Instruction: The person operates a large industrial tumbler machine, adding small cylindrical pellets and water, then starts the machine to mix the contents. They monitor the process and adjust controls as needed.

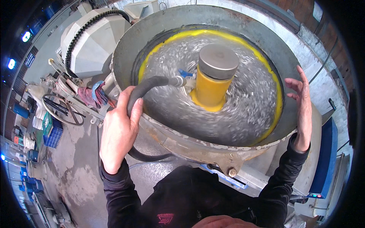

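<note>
A thick black hose (150, 84) is gripped in my left hand (121, 127) at the near left rim of a big round metal tub (167, 141). Its metal end piece (177, 81) points in over the tub toward the yellow centre column (208, 93) with a grey cap (218, 60). Many small shiny metal pieces (175, 117), blurred by motion, fill the ring around the column. By the tub's right rim my right hand (302, 102) is raised, its fingers apart and nothing in it. A small blue piece (185, 73) shows just beyond the hose end.
A grey faceted machine (93, 41) with a ribbed black hose stands behind the tub at left. Rags (93, 95) hang beside a handwheel (62, 109). Blue crates (54, 133) lie on the floor at far left. On the right stands a blue panel (323, 159).
</note>
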`<state>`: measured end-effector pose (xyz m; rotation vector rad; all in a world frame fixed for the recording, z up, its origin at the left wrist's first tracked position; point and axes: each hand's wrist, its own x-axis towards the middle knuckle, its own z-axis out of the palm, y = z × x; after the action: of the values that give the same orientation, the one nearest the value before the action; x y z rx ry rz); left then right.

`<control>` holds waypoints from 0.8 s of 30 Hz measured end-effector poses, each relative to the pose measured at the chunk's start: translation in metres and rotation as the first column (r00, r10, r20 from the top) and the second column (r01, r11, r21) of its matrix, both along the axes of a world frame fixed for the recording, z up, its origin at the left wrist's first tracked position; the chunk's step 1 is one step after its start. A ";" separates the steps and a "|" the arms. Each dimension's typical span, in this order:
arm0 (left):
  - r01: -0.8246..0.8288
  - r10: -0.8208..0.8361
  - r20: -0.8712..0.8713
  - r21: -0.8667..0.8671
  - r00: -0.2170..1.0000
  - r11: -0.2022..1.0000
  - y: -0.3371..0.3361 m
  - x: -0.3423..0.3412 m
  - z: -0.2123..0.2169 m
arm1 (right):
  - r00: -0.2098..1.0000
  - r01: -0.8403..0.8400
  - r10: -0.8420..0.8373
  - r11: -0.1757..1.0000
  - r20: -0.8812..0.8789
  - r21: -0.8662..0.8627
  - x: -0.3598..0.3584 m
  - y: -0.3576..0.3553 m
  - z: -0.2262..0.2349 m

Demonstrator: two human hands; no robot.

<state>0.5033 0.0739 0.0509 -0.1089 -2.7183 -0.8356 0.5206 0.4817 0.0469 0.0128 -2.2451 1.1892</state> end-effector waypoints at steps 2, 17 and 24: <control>-0.005 0.005 -0.008 -0.002 1.000 1.000 0.000 0.000 -0.001 | 1.000 -0.010 0.010 1.000 -0.003 0.000 -0.002 0.001 0.000; -0.005 0.001 -0.098 -0.038 0.995 0.999 0.006 -0.001 -0.004 | 0.999 0.008 -0.010 0.998 0.033 0.063 0.001 0.002 0.003; -0.045 0.043 -0.029 -0.051 0.999 0.998 0.005 0.000 -0.003 | 1.000 -0.010 0.010 1.000 -0.004 -0.015 0.000 0.002 0.001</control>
<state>0.5035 0.0794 0.0483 -0.0705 -2.7067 -0.7468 0.5210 0.4838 0.0475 0.0202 -2.2357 1.2099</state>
